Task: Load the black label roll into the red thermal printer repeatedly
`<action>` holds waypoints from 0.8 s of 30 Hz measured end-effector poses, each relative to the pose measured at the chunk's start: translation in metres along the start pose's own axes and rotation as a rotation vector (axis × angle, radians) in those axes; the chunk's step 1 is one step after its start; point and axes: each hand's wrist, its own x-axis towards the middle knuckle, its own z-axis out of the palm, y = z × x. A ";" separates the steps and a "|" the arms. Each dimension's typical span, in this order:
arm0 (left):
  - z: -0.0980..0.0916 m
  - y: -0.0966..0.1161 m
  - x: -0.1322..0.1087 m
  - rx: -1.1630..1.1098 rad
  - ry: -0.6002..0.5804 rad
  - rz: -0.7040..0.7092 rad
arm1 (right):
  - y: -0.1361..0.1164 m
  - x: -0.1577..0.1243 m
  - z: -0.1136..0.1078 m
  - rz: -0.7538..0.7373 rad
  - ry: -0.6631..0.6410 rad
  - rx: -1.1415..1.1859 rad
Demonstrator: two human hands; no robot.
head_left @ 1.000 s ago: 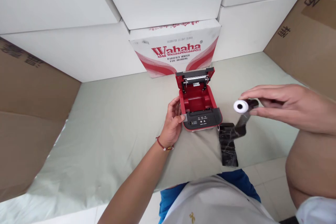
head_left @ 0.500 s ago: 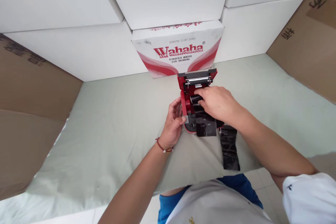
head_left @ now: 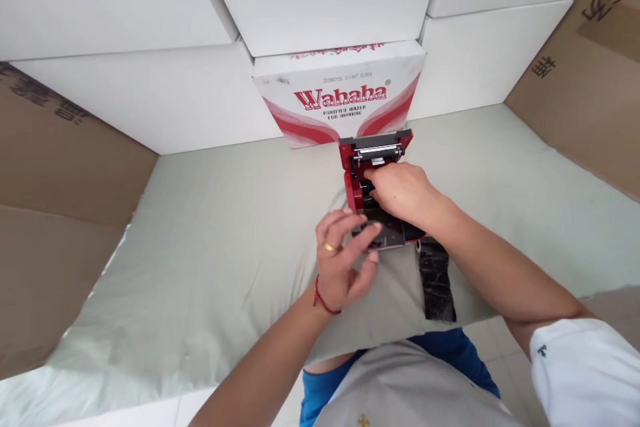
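A small red and black label printer (head_left: 354, 199) stands on the cloth with its lid (head_left: 377, 141) tipped up and back. My right hand (head_left: 406, 193) reaches inside from the right, its fingers closed on a black ribbon roll (head_left: 369, 199) lying in the body. From that roll a sheet of black ribbon film (head_left: 393, 232) spreads over the printer's front. My left hand (head_left: 343, 260) hovers at the front left corner, slightly blurred, fingers apart, beside the film. Whether its fingertips touch the film I cannot tell. Part of the roll is hidden under my right fingers.
A loose black ribbon strip (head_left: 437, 283) hangs over the table's front edge, right of the printer. Behind stands a white and red Wahaha carton (head_left: 340, 97), against stacked white boxes (head_left: 320, 0). Brown cardboard boxes (head_left: 65, 227) flank both sides of the pale green cloth (head_left: 210, 247).
My left hand has let go of the printer's left side and moved toward its front, fingers spreading. The film's loose end has shifted from hanging past the front edge to lying across it.
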 end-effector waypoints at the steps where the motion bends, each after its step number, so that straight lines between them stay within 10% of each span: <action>1: 0.000 0.003 0.000 0.036 -0.019 0.052 | 0.002 -0.005 -0.004 -0.037 0.009 0.048; 9: 0.007 0.007 0.001 0.180 -0.035 0.154 | 0.040 -0.022 -0.020 -0.075 0.724 0.438; 24: 0.006 0.009 -0.002 0.295 -0.009 0.187 | 0.038 -0.099 0.031 -0.254 0.541 0.280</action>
